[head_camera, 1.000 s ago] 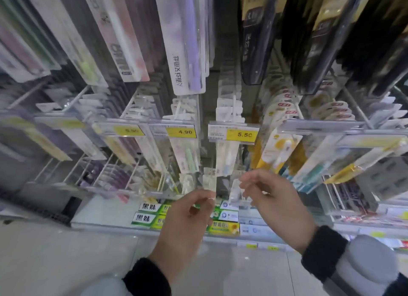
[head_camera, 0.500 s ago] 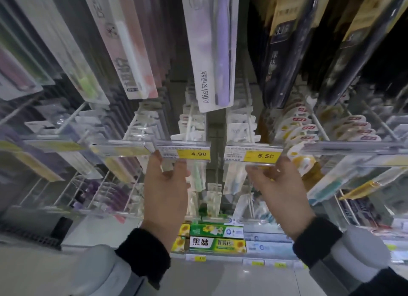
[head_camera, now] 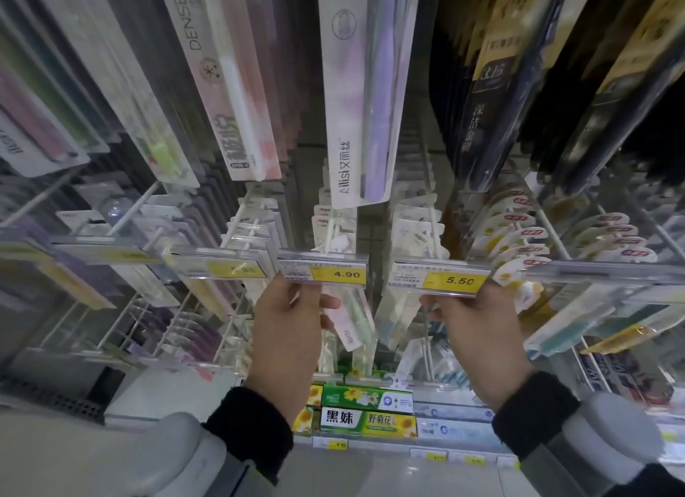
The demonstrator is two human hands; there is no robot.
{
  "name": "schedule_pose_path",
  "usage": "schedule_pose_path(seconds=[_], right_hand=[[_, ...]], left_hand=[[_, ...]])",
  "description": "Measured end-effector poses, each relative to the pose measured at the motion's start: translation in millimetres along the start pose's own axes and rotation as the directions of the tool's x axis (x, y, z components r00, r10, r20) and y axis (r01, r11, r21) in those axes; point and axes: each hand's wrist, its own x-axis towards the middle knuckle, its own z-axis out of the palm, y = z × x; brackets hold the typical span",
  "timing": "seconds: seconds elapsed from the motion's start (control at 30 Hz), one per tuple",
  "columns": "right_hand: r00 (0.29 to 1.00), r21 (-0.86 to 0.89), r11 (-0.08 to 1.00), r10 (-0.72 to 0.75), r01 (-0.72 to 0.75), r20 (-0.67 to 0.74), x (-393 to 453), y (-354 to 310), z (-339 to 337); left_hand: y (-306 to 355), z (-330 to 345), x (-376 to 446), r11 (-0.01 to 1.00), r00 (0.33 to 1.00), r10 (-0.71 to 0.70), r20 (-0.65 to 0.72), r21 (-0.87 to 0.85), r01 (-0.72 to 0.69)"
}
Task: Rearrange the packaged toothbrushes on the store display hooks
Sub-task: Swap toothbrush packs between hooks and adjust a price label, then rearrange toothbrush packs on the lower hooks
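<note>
Packaged toothbrushes hang in rows on white display hooks. My left hand (head_camera: pixel 287 322) is raised under the 4.90 price tag (head_camera: pixel 322 273). Its thumb and fingers pinch a pale pink-and-green toothbrush pack (head_camera: pixel 348 331) that hangs from that hook. My right hand (head_camera: pixel 478 330) is raised under the 5.50 price tag (head_camera: pixel 439 280). Its thumb lies beside a clear toothbrush pack (head_camera: pixel 393 318), and its fingertips are hidden behind the tag. A long white Ailisi pack (head_camera: pixel 361 100) hangs from the row above, between my hands.
Black-and-gold packs (head_camera: pixel 493 89) hang at the upper right and a pink DENSE pack (head_camera: pixel 230 89) at the upper left. Yellow-and-white packs (head_camera: pixel 515 237) crowd the hook to the right. Green toothpaste boxes (head_camera: pixel 367 409) sit on the shelf below. More hooks and tags spread to both sides.
Both hands rose from the lower hook row to just under the 4.90 and 5.50 tags. The left hand closed on a hanging pack. The view tilted upward.
</note>
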Motion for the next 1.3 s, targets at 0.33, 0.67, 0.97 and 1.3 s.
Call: schedule_pose_path(seconds=[0.33,0.67,0.97,1.3], right_hand=[[0.995,0.038,0.995,-0.096,0.094,0.039,-22.2,2.8,-3.9],[0.985,0.306,0.945,0.069,-0.116,0.159,-63.2,1.9,8.6],[0.978,0.252,0.962,0.050,-0.101,0.203,-47.3,-14.0,65.8],[0.985,0.296,0.948,0.072,-0.116,0.157,-37.0,-25.6,79.0]], left_hand=[[14.0,-14.9,-23.3,0.997,0.992,0.054,0.112,0.051,-0.060],[39.8,-31.4,-36.5,0.994,0.990,0.096,0.104,0.036,-0.100],[57.6,-29.0,-29.2,0.994,0.991,0.100,0.085,0.041,-0.104],[62.8,-31.4,-23.7,0.999,0.999,0.011,0.044,0.044,-0.013]])
